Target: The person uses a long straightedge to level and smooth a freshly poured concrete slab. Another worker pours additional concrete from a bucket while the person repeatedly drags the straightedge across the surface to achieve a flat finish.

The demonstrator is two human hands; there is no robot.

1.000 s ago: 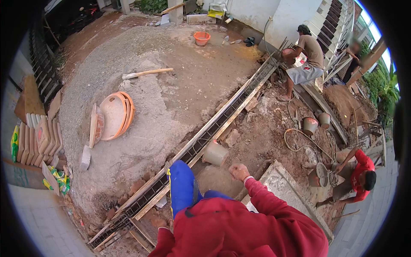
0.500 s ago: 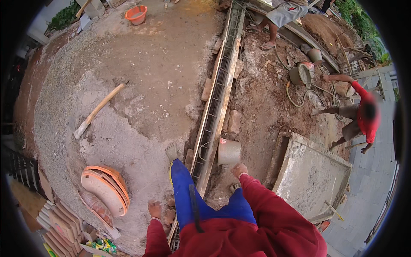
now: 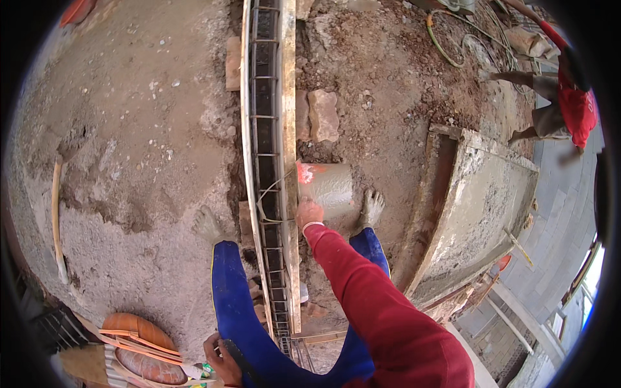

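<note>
My right hand (image 3: 310, 212) is closed at the rim of a grey, cement-coated bucket (image 3: 333, 189) with a reddish patch. The bucket lies tipped on its side against the right board of a long narrow wooden form (image 3: 290, 136). Its thin wire handle (image 3: 261, 202) loops over the steel reinforcement cage (image 3: 264, 103) inside the form. Low beside my left thigh is my left hand (image 3: 222, 361), its fingers loosely bent and apart with nothing seen in them. A dark strip on my blue trousers partly covers that hand's edge.
I straddle the form with bare feet. A mortar-coated trough (image 3: 482, 213) stands at right, with a person in red (image 3: 576, 107) beyond it. Left are a wooden handle (image 3: 56, 220) and stacked orange basins (image 3: 139, 333). Stones (image 3: 323, 115) and a hose (image 3: 443, 48) lie ahead.
My right hand has come to the bucket, now tipped against the form with its handle over the cage. My left hand has drawn back to my thigh. The view has shifted right and downward.
</note>
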